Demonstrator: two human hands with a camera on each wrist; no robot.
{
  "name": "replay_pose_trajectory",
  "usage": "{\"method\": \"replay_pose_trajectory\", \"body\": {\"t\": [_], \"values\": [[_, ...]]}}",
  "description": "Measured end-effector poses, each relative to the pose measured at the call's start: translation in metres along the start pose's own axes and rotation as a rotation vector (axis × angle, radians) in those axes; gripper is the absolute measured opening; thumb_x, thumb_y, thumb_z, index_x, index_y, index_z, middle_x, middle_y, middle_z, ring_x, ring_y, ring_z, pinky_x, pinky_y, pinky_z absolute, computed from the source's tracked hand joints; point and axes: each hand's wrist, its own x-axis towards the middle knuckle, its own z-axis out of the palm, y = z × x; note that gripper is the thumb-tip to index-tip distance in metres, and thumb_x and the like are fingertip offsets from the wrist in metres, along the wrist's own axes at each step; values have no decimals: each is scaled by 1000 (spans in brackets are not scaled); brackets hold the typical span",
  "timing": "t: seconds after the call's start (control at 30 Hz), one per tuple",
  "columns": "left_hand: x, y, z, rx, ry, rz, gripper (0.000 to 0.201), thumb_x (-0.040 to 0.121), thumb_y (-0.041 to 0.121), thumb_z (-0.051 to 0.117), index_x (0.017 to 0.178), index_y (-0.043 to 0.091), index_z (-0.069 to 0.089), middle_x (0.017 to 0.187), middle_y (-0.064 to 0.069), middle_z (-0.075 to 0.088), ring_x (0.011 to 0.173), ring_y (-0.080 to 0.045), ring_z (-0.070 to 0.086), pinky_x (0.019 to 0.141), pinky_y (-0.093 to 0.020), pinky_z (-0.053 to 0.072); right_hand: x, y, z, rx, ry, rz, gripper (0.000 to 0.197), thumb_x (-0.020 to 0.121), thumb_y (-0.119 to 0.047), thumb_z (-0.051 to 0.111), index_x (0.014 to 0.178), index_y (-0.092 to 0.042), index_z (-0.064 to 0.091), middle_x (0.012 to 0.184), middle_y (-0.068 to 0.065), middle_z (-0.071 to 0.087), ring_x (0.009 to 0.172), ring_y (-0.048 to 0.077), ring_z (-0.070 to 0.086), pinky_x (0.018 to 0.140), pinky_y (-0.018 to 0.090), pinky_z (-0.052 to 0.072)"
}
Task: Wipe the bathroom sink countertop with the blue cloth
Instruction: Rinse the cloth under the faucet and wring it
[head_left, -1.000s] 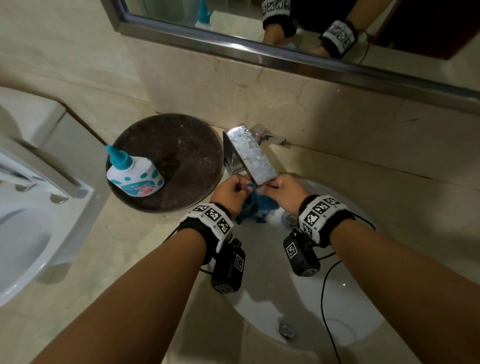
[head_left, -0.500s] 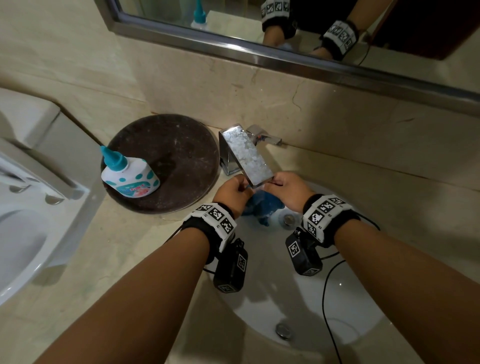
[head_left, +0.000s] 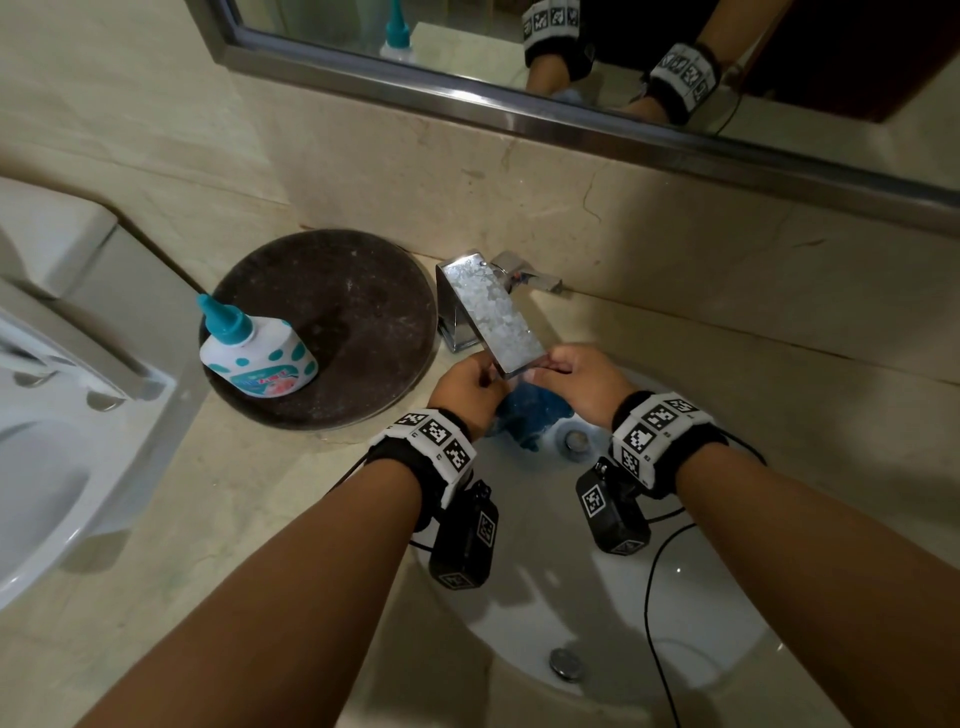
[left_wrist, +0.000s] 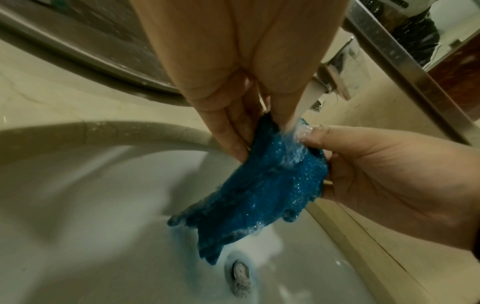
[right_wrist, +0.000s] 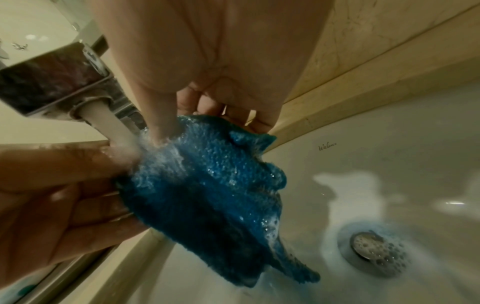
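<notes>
tabletop (head_left: 218, 519): beige stone, not yet wiped.
blue cloth (left_wrist: 272, 185): soaked, limp, heavy, likely slippery; hangs under the tap (head_left: 493, 317) over the basin, best bunched whole.
left hand (head_left: 465, 389), right hand (head_left: 582, 382): each grip pinches a top corner.

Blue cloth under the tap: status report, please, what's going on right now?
Left hand and right hand both gripping the wet blue cloth. Held under the running chrome tap, over the white basin. Countertop not yet wiped. Nothing in the way.
</notes>
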Motion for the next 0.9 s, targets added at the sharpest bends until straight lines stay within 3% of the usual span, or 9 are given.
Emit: {"method": "replay_pose_trajectory", "body": {"t": [0.1, 0.17, 0.3, 0.4, 0.5, 0.63, 0.7, 0.83, 0.9], "values": [[3, -5, 1, -14, -24, 20, 8, 88, 16, 58, 95, 17, 60, 102, -23, 64, 97, -38, 62, 88, -53, 51, -1, 2, 0, 0, 3, -2, 12, 88, -8, 61, 87, -20, 65, 98, 5, 70, 83, 11, 66, 83, 18, 51], [5, -9, 0, -6, -31, 8, 23, 82, 25, 60, 99, 9, 60, 102, -24, 64, 97, -40, 62, 87, -55, 51, -1, 4, 0, -8, 6, 3, 10, 88, -9, 61, 91, -17, 66, 100, 6, 70, 84, 12, 66, 85, 21, 50], [13, -18, -3, 10, -32, -1, 36, 73, 35, 56, 100, 11, 60, 95, -18, 67, 93, -37, 64, 85, -55, 52, 1, 4, 3, -8, 15, -7, 11, 88, -8, 61, 88, -19, 64, 91, -1, 67, 72, -4, 62, 73, 8, 50], [9, -14, -8, 2, -38, 21, 6, 88, 19, 54, 86, 19, 59, 89, -12, 65, 90, -33, 62, 88, -55, 51, 1, 1, 5, 24, 8, 10, 10, 88, -7, 61, 94, -14, 65, 84, -9, 66, 66, -10, 63, 65, 2, 47], [3, -11, -14, -57, -6, 35, 25, 93, 5, 50, 75, 23, 53, 74, -5, 59, 72, -24, 57, 79, -43, 49, 3, 1, 8, 24, -23, 18, 14, 86, -8, 63, 99, -13, 66, 89, -6, 68, 71, -10, 64, 69, 6, 48], [-1, -11, -18, -68, -8, 52, 25, 95, 5, 48, 75, 21, 51, 61, -1, 52, 58, -15, 48, 65, -32, 45, 3, 0, 10, -46, -60, 32, 10, 87, -11, 63, 94, -16, 68, 84, -9, 68, 69, -11, 63, 65, 5, 46], [-1, -10, -21, -54, -4, 63, 25, 96, 6, 48, 76, 20, 51, 62, -1, 51, 59, -14, 49, 63, -29, 46, 2, -2, 10, -151, -71, 39, 7, 87, -14, 63, 82, -18, 67, 80, -7, 68, 68, -7, 63, 67, 13, 46], [1, -14, -28, -37, -17, 37, 23, 95, 9, 50, 76, 23, 52, 74, -6, 57, 78, -24, 55, 82, -46, 50, 2, -2, 10, -308, -68, 52, 15, 88, -15, 61, 94, -3, 68, 98, 19, 69, 92, 28, 64, 88, 41, 48], [0, -16, -29, -21, -19, 29, 23, 95, 11, 50, 76, 24, 52, 78, -11, 58, 79, -25, 56, 82, -48, 50, 2, -2, 10, -334, -92, 36, 15, 89, -15, 59, 89, -3, 68, 91, 18, 69, 83, 25, 62, 85, 41, 48]]}}
